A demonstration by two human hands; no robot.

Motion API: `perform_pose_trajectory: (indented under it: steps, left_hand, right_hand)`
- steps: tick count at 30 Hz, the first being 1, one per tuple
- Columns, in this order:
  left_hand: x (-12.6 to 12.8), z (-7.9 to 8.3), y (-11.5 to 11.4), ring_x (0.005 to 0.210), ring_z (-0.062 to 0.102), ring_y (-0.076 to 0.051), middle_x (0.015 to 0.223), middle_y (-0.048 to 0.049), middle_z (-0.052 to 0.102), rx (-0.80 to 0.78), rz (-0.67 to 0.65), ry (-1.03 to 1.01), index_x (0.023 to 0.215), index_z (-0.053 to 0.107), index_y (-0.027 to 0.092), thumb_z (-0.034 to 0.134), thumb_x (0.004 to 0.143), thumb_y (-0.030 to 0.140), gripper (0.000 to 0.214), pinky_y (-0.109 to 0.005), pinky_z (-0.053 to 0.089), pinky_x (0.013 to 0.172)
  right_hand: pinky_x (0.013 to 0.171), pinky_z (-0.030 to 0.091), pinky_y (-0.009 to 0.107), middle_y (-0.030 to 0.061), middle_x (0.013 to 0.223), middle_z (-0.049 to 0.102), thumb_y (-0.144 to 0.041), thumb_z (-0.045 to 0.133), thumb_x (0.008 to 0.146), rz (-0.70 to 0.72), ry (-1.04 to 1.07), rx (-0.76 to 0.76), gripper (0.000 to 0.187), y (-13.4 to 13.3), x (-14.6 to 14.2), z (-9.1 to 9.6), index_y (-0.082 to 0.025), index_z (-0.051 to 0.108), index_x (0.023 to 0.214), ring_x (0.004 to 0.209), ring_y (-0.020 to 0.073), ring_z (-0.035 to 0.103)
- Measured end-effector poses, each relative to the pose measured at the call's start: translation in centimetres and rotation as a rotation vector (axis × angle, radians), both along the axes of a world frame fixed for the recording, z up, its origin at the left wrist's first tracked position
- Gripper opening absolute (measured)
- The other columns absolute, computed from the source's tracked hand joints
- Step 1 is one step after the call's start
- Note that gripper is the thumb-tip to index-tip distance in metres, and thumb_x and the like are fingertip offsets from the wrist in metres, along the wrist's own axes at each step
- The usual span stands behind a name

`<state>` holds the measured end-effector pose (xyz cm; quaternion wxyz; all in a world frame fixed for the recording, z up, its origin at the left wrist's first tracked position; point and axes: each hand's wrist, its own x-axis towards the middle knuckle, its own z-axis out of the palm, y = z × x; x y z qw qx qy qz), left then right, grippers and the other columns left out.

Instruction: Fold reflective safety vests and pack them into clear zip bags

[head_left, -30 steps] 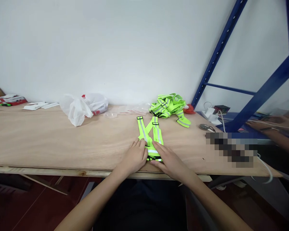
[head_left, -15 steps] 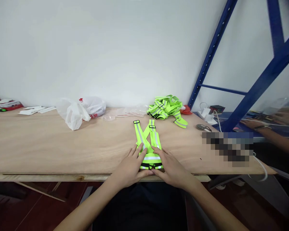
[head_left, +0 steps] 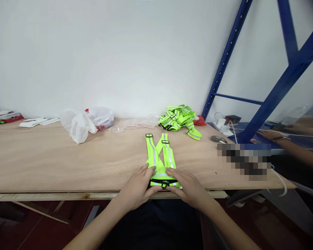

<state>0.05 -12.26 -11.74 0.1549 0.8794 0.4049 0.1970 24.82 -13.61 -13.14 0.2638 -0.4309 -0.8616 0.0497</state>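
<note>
1. Plywood table [head_left: 54, 163]: its near edge runs right under both hands, and the lower band of the strap set lies almost on that lip. A tug toward 6 o'clock could, I judge, pull the band off the edge and drag the rest after it.
2. Blue rack [head_left: 224, 66] stands at 2 o'clock, and a co-worker's hand [head_left: 270, 134] rests at 3 o'clock. Both are well apart, so they matter only if loose straps are flung that way.
3. White plastic bag [head_left: 86, 123] sits at 10 o'clock, well apart, and is unlikely to interfere.
4. Pile of harnesses [head_left: 178, 119] lies at 1 o'clock, near the far strap tips. A push away from the body might run the tips into it and tangle them.
5. Reflective harness [head_left: 160, 156] lies flat at 12 o'clock with its two straps crossed and the black buckles at the far end. An uneven pull could skew that crossing.
6. Left hand [head_left: 137, 185] and right hand [head_left: 189, 187] hold the lower band from either side with fingers close together. The thumbs are mostly hidden. Smooth webbing may slip through so light a hold.
</note>
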Motion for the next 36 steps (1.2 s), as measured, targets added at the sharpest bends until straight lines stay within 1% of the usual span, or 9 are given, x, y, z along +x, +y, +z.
perform_pose_trajectory:
  steps: [3,7,12,15,18,24,28,32,36]
  left_hand:
    - [-0.1,0.3,0.1,0.139,0.047,-0.033,0.146,-0.013,0.055,-0.003,0.007,-0.013,0.134,0.052,0.021,0.056,0.097,0.051,0.048,-0.05,0.041,0.114]
    - [-0.1,0.3,0.1,0.136,0.048,-0.033,0.142,-0.0127,0.059,0.13,0.01,-0.03,0.113,0.064,0.02,0.058,0.096,0.051,0.036,-0.051,0.041,0.113]
    - [-0.1,0.7,0.7,0.108,0.06,-0.026,0.111,-0.0093,0.07,0.193,-0.031,-0.082,0.105,0.067,0.019,0.057,0.098,0.049,0.032,-0.041,0.05,0.096]
    - [0.1,1.0,1.4,0.095,0.059,-0.024,0.094,-0.0064,0.069,0.18,-0.028,-0.066,0.093,0.067,0.019,0.055,0.099,0.047,0.031,-0.037,0.049,0.086]
    - [0.3,1.2,2.2,0.093,0.058,-0.023,0.089,-0.0057,0.067,0.186,-0.023,-0.059,0.087,0.065,0.019,0.054,0.1,0.045,0.031,-0.036,0.046,0.085]
    - [1.4,1.0,3.6,0.095,0.056,-0.023,0.095,-0.0072,0.064,0.128,0.045,-0.121,0.087,0.061,0.018,0.041,0.105,0.041,0.035,-0.037,0.045,0.087]
    - [2.4,0.7,4.1,0.097,0.056,-0.024,0.094,-0.0081,0.063,0.094,0.103,-0.146,0.088,0.06,0.018,0.032,0.107,0.039,0.04,-0.039,0.045,0.09]
    - [3.2,0.6,4.6,0.093,0.058,-0.024,0.089,-0.0087,0.063,0.085,0.178,-0.151,0.082,0.059,0.018,0.031,0.107,0.04,0.043,-0.038,0.045,0.088]
    - [3.6,0.7,5.1,0.093,0.061,-0.024,0.09,-0.0094,0.065,0.075,0.188,-0.162,0.082,0.059,0.018,0.03,0.107,0.041,0.045,-0.037,0.044,0.089]
  right_hand:
    - [0.1,0.055,0.047,0.0128,0.127,0.07,-0.041,0.068,0.09,-0.016,0.01,-0.021,0.044,-0.1,0.1,0.4,-0.023,0.064,0.13,0.117,0.0298,0.067]
    - [0.103,0.053,0.046,0.0126,0.132,0.067,-0.037,0.069,0.089,0.019,0.011,-0.033,0.051,-0.2,0.6,0.5,-0.023,0.06,0.137,0.121,0.0289,0.064]
    - [0.101,0.053,0.045,0.012,0.129,0.069,-0.042,0.064,0.093,-0.002,0.007,-0.082,0.046,0.3,0.8,0.3,-0.022,0.061,0.134,0.119,0.0283,0.066]
    - [0.096,0.054,0.042,0.0104,0.12,0.073,-0.047,0.061,0.094,-0.011,0.039,-0.094,0.039,1.1,0.6,0.7,-0.023,0.067,0.124,0.111,0.0273,0.068]
    - [0.087,0.054,0.036,0.0079,0.104,0.075,-0.047,0.055,0.097,-0.001,0.103,-0.104,0.031,2.1,0.1,1.4,-0.022,0.071,0.106,0.099,0.0239,0.069]
    - [0.071,0.048,0.03,0.0035,0.074,0.065,-0.047,0.044,0.102,-0.029,0.188,-0.123,0.044,3.9,-0.7,2.0,-0.02,0.062,0.072,0.075,0.0189,0.061]
    - [0.072,0.048,0.03,0.0032,0.076,0.064,-0.047,0.042,0.103,-0.066,0.219,-0.137,0.044,4.6,-1.1,1.7,-0.02,0.061,0.074,0.075,0.0186,0.06]
    - [0.078,0.049,0.033,0.0048,0.083,0.062,-0.047,0.042,0.102,-0.152,0.22,-0.096,0.042,4.8,-1.4,1.5,-0.021,0.062,0.076,0.082,0.0202,0.061]
    - [0.085,0.049,0.035,0.0074,0.093,0.063,-0.046,0.041,0.102,-0.195,0.218,-0.032,0.041,4.9,-1.7,1.4,-0.022,0.064,0.079,0.092,0.0219,0.061]
